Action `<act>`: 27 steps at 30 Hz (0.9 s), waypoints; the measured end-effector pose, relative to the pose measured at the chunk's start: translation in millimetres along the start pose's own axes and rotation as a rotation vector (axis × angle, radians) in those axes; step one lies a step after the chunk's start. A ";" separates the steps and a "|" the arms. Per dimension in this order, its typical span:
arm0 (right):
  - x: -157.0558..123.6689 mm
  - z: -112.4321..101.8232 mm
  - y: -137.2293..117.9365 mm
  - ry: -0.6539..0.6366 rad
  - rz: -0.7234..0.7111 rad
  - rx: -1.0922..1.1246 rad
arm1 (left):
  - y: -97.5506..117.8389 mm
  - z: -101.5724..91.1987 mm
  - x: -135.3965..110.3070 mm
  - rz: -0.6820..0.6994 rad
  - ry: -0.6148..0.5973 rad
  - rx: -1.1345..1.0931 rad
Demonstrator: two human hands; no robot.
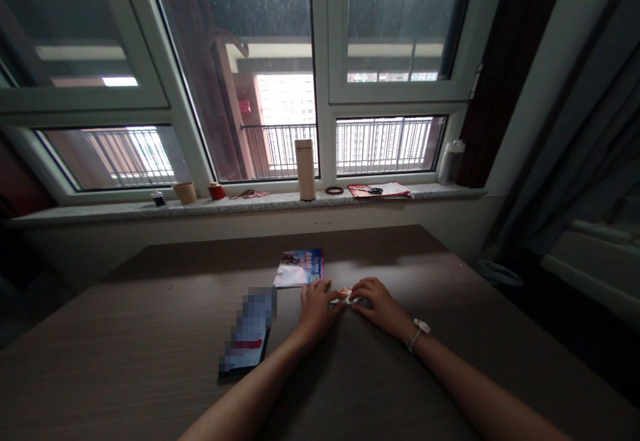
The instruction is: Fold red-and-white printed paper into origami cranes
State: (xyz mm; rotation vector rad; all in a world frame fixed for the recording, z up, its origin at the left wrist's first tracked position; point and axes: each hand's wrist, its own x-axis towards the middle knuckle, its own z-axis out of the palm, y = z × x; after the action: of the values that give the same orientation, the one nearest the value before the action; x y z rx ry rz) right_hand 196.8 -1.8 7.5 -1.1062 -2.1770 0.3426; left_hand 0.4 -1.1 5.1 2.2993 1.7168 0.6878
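Observation:
Both my hands rest on the brown wooden table (pixel 150 334), meeting at a small white and red object (pixel 346 296) that lies between the fingertips. My left hand (pixel 317 308) has its fingers curled down beside the object. My right hand (pixel 377 302) pinches the object from the other side; a bracelet (pixel 417 332) sits on that wrist. What the small object is, I cannot make out. A colourful printed booklet (pixel 300 268) lies flat just beyond my left hand. A dark flat item with a blurred face (pixel 249 332) lies to the left of my left forearm.
A stone windowsill (pixel 100 209) runs behind the table. On it stand a tall beige flask (pixel 305 168), a paper cup (pixel 185 192), a small red pot (pixel 217 190), a ring (pixel 334 190), red papers with scissors (pixel 379 190) and a jar (pixel 450 161). Curtains hang at the right.

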 end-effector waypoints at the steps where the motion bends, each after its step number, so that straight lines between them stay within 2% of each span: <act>1: 0.1 0.5 -0.6 0.007 0.005 -0.006 | 0.0 0.1 0.2 -0.004 0.000 0.002; 10: 2.4 5.2 -0.1 0.019 0.021 -0.079 | -2.9 1.8 1.0 0.009 0.005 0.014; 18: 0.7 8.7 -6.4 0.004 0.118 -0.154 | -2.1 2.2 0.8 0.011 0.007 0.000; 23: 0.7 8.9 0.1 0.017 0.184 -0.090 | -0.7 1.6 0.7 0.004 0.006 -0.012; 27: 0.4 4.5 6.6 -0.026 0.193 -0.020 | -1.1 1.9 0.7 0.002 0.011 -0.026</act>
State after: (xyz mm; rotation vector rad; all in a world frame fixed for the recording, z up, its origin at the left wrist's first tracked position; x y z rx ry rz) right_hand 197.8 2.9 1.0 -1.3343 -2.1053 0.4230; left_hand 0.5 0.1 3.2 2.2847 1.6999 0.7200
